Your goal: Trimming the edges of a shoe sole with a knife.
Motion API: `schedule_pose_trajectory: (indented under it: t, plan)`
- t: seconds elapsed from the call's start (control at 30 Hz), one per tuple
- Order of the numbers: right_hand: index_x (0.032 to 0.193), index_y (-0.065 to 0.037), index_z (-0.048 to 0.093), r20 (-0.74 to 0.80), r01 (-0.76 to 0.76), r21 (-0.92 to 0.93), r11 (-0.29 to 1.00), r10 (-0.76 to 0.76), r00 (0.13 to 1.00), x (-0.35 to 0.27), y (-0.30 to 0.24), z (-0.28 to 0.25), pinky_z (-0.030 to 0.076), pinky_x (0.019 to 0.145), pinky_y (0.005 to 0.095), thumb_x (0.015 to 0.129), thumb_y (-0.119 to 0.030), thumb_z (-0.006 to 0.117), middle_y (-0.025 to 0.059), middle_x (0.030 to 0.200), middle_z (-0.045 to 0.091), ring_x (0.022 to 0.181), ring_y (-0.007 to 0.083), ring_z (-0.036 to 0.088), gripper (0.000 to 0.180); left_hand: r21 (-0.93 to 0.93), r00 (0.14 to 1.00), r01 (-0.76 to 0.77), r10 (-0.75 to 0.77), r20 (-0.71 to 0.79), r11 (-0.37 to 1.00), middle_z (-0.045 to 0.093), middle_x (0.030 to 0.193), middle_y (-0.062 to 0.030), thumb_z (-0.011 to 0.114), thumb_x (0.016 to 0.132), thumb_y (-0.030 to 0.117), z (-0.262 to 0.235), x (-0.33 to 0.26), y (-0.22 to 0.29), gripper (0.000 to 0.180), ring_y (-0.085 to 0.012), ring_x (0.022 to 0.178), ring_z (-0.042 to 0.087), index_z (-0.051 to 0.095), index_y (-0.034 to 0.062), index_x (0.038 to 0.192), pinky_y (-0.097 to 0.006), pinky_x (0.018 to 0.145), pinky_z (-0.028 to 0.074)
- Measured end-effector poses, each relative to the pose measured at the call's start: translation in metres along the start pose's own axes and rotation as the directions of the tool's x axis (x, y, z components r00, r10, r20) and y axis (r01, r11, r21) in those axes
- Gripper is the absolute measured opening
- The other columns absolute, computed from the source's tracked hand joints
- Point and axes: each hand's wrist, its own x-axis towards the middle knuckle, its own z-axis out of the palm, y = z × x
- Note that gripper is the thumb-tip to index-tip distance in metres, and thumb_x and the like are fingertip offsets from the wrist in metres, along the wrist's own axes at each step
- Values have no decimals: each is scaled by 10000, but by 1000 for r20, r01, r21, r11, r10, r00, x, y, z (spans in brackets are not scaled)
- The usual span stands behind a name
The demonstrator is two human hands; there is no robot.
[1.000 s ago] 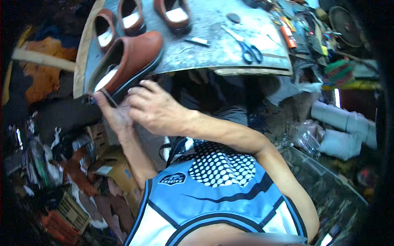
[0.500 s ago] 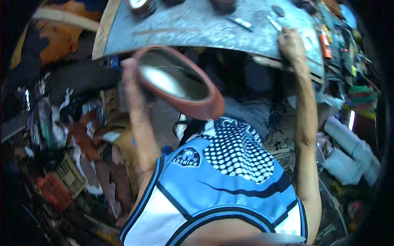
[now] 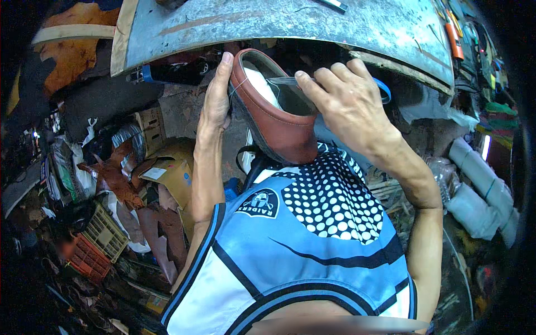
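Observation:
My left hand [image 3: 215, 100] grips a brown leather shoe [image 3: 279, 131] by its left side and holds it upright over my lap, just below the edge of the grey workbench [image 3: 279, 25]. My right hand [image 3: 349, 103] lies over the shoe's opening and holds a pair of scissors [image 3: 287, 82]. The blades point into the white lining and a blue handle loop shows behind my fingers. A thin pale thread [image 3: 239, 88] runs across the shoe's rim near my left thumb.
An orange-handled tool [image 3: 455, 39] and a small metal piece [image 3: 335, 4] lie on the bench. Leather scraps and cardboard [image 3: 167, 173] pile up at lower left beside plastic crates [image 3: 103, 231]. White rolls [image 3: 474, 195] lie at the right.
My right hand left the bench top and came down to the shoe with the scissors. My left hand turned the shoe so that its opening faces up.

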Motion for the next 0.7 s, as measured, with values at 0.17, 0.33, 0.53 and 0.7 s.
schedule_pose_trajectory:
  t: [0.17,0.33,0.53,0.7]
  plan:
    - [1139,8,673,93,35,-94,995,-26,995,10,-5,-3,422,849,376,840,-144,611,71,860,660,859,208,629,341,50,1000,-20,20,15,999,706,1018,-159,443,985,649,-2,-4,-3,690,-220,941,695,656,24,1185,-360,888,563]
    - [1139,7,680,107,62,-89,994,-52,993,14,-4,-3,423,861,376,846,-141,616,76,854,669,862,211,638,335,3,999,-3,3,33,1000,697,1060,-162,443,985,647,-4,-1,-7,688,-218,978,681,651,28,1198,-360,910,550]
    - [1154,-5,680,126,19,-42,999,-14,992,12,-1,4,428,878,379,854,-147,607,85,906,683,900,215,649,340,-40,999,35,-34,25,999,696,1067,-160,446,983,648,-5,-1,-8,692,-231,990,682,640,28,1221,-371,919,550]
    - [1161,-62,699,108,-14,73,997,7,994,10,6,12,434,850,387,852,-125,601,76,893,676,884,237,650,330,-36,999,39,-39,6,999,694,1088,-177,458,975,652,-4,-4,-6,705,-249,1022,685,635,21,1233,-388,954,542]
